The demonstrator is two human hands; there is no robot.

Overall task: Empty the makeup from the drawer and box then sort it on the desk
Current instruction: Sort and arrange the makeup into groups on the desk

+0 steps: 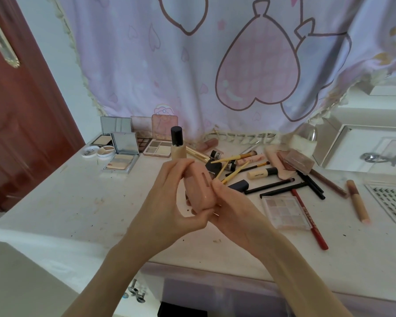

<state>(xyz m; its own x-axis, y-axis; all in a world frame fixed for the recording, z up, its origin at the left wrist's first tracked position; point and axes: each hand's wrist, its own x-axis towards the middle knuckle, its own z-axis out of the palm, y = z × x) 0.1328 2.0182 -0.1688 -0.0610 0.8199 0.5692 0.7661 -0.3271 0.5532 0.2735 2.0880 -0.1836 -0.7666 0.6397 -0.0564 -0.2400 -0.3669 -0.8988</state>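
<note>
Open compacts (120,154), a foundation bottle (177,144) and scattered brushes (234,159) crowd the table (55,202) behind a smooth pink case (198,191), gripped above it by left hand (167,200) and right hand (231,207) fingers.

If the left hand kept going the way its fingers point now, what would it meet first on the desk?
Probably the foundation bottle standing just beyond the left hand, which grips the pink case; depth is unclear in one view.

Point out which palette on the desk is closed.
The clear-lidded eyeshadow palette lying flat beside the red pencil. The palettes at the back left all stand open, lids raised.
</note>
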